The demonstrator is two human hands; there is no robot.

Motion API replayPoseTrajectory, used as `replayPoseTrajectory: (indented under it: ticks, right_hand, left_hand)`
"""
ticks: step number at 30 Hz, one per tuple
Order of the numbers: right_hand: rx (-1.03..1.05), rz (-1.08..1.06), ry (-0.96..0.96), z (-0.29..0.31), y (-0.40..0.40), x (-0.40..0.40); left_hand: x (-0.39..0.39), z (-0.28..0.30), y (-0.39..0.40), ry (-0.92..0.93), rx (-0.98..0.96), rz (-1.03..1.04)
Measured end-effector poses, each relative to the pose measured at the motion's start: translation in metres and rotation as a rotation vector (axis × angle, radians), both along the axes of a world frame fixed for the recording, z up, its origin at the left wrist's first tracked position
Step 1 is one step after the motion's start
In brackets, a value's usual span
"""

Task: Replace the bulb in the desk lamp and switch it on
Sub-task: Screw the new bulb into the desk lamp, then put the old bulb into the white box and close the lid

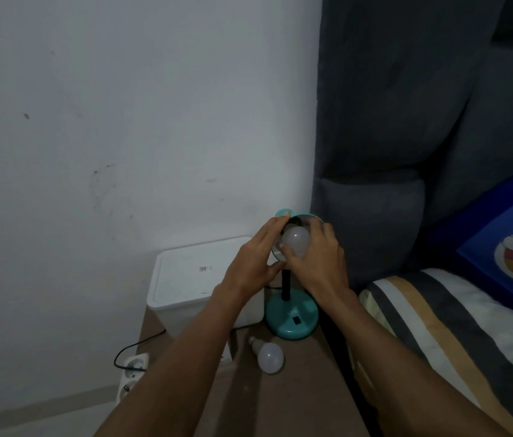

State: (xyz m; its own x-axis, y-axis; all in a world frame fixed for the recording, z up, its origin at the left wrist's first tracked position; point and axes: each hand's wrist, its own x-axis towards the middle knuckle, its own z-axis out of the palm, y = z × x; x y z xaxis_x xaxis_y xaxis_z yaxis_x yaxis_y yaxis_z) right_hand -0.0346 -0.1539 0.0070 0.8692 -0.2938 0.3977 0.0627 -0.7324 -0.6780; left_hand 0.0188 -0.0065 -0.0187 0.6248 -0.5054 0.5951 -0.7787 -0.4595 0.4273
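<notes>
A teal desk lamp stands on a small brown side table (296,392), its round base (291,316) with a black switch facing me. My left hand (256,260) grips the left side of the lamp's shade (308,217), which tilts toward me. My right hand (318,258) is wrapped around a white bulb (295,240) at the mouth of the shade; its screw end is hidden inside. A second white bulb (268,356) lies on its side on the table in front of the base. The lamp is unlit.
A white lidded box (192,279) stands left of the lamp, against the wall. A white power strip (130,375) with a black cable lies on the floor at the left. A grey padded headboard (406,152) and a bed with a striped cover (444,326) are on the right.
</notes>
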Motion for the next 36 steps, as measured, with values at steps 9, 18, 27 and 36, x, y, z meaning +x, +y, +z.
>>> replayPoseTrajectory:
  ticks: [9,18,27,36]
  right_hand:
    - [-0.02,-0.01,0.057,-0.006,0.003,0.006]
    - [0.053,-0.025,0.063,-0.006,0.005,0.005]
    - [-0.012,-0.037,0.043,0.015,0.004,-0.01]
    - [0.015,0.12,-0.165,0.036,0.045,-0.024]
  left_hand:
    - [0.003,-0.003,-0.002,0.005,0.008,0.013]
    - [0.004,-0.006,-0.001,0.036,0.032,0.03]
    - [-0.009,0.014,0.007,0.089,0.149,0.06]
    - [-0.035,0.012,0.056,0.169,0.033,0.283]
